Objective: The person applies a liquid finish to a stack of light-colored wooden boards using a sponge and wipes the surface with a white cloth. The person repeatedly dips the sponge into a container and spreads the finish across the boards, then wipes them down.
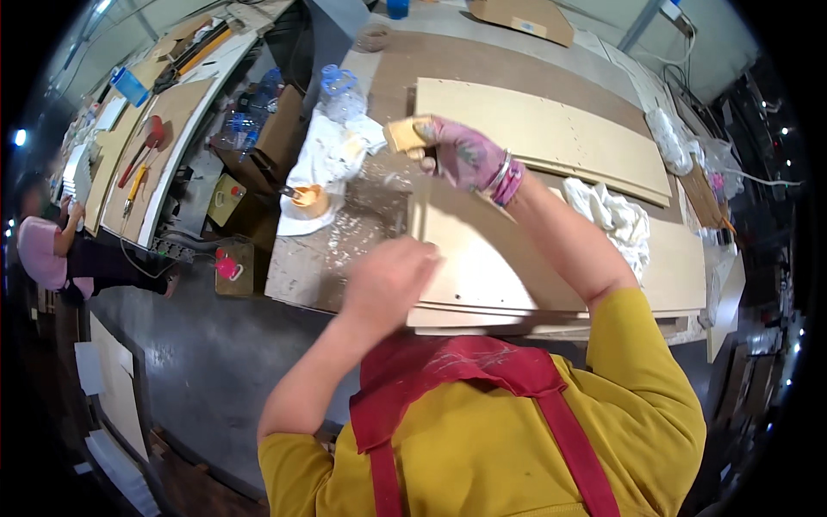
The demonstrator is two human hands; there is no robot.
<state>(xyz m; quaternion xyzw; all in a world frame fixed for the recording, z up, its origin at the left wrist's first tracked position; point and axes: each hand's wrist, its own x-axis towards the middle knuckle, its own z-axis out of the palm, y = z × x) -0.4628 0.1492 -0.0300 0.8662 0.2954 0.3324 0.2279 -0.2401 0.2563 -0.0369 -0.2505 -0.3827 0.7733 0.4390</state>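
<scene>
My right hand [469, 157], in a stained pink glove, is raised over the boards. Its fingers are closed around a small tan block [402, 135], perhaps a sponge or sanding block. My bare left hand [392, 274] is at the left edge of the nearer cream panel [469, 271], fingers curled together; whatever they may hold is hidden. That panel lies flat at the table's front, with small dark holes along its near edge. Beyond it lies a stack of long cream boards [525, 121]. A tub of orange-tan paste [310, 201] stands on a white cloth [314, 159] to the left.
Pale crumbs litter the worktable [297, 271] left of the panel. A large clear bottle [342, 90] stands behind the cloth. A crumpled white rag [612, 220] lies on the boards at right. Another person [52, 250] stands by the left bench, which holds a red-handled tool [153, 133].
</scene>
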